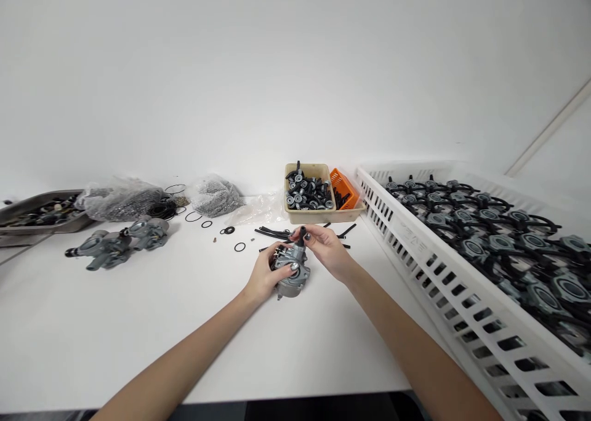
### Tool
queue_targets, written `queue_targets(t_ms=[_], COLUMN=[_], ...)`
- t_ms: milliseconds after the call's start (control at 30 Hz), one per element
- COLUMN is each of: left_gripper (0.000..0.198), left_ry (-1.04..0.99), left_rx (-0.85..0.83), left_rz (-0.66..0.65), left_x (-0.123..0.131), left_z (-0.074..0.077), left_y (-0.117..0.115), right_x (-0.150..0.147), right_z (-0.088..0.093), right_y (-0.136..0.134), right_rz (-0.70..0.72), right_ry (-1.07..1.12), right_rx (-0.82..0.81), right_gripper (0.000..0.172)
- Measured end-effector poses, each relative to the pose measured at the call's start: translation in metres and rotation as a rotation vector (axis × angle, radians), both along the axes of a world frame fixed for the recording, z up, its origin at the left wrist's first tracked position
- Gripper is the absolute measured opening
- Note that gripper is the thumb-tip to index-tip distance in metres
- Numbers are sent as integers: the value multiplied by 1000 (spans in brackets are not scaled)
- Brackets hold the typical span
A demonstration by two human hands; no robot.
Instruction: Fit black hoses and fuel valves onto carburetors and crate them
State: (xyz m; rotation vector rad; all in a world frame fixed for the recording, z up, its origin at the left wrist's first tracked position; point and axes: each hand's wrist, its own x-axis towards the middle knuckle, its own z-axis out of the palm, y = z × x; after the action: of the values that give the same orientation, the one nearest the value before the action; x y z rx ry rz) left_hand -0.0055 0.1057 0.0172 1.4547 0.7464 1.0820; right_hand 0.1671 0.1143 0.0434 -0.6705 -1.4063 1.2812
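A grey metal carburetor [292,287] is held just above or on the white table; I cannot tell if it touches. My left hand [271,272] wraps its left side, thumb across the front. At its top stands a black cap [301,231], gripped between the fingertips of my right hand [321,244]. Short black hoses [272,232] lie on the table behind my hands. Two more carburetors [104,248] rest together at the left, one with a black tip.
A white slatted crate [434,285] full of carburetors takes up the right side. Behind my hands stand a beige bin [308,214] of black-and-silver caps and an orange basket [344,187]. Bagged parts [215,194], black rings [239,247] and a metal tray [69,225] lie leftward.
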Motion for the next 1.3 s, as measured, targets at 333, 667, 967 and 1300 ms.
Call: queue_targets(t_ms=[333, 667, 967, 1300], left_gripper=[55, 49, 48, 39], left_ry=[-22, 29, 61, -225], left_rx=[-10, 18, 37, -196], left_rz=[-9, 135, 287, 333], left_x=[0, 0, 3, 4], left_z=[-4, 1, 6, -3], left_y=[3, 5, 6, 10], right_x=[1, 1, 0, 7], right_z=[-3, 2, 6, 0], right_y=[1, 0, -3, 10], right_rz=[44, 60, -35, -380], right_ry=[0, 185, 212, 47], right_rx=[35, -68, -118, -139], right_gripper=[27, 39, 34, 27])
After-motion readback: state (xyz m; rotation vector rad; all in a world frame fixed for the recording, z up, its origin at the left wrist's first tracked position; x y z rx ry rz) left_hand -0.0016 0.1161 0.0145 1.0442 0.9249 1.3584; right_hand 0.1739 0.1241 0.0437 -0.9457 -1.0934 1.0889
